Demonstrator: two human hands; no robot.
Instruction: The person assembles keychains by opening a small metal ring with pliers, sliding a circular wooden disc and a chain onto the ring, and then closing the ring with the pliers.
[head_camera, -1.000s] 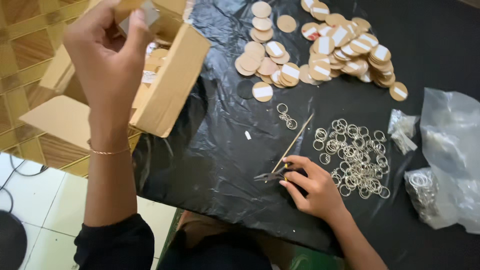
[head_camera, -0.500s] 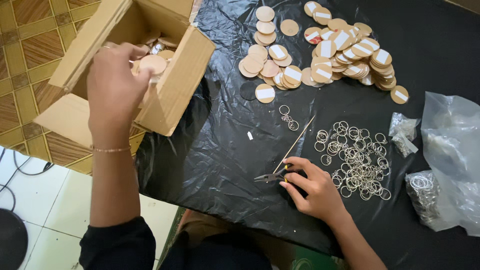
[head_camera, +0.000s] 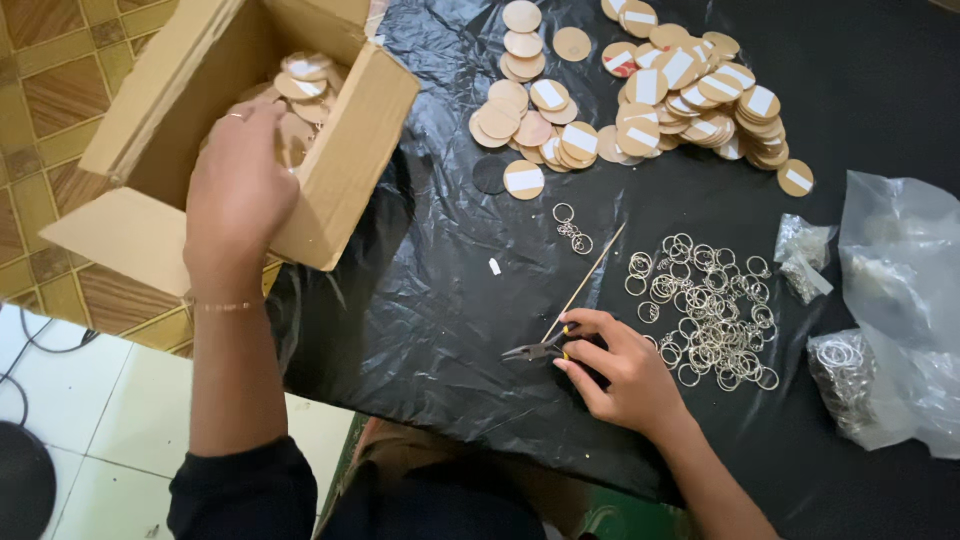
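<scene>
**Over the Box and the Black Sheet**

At the left, an open cardboard box sat on the tiled floor, with round wooden discs lying inside. The person's left hand reached into it, palm down, fingers curled over the discs; whether it gripped one could not be told. Beyond the box's flap spread a black plastic sheet. On it the right hand was closed around small pliers, whose long axis lay nearly level, nose pointing left. A thin stick slanted up to the right from the hand. Just beside lay loose metal rings, and clear bags farther right.
</scene>
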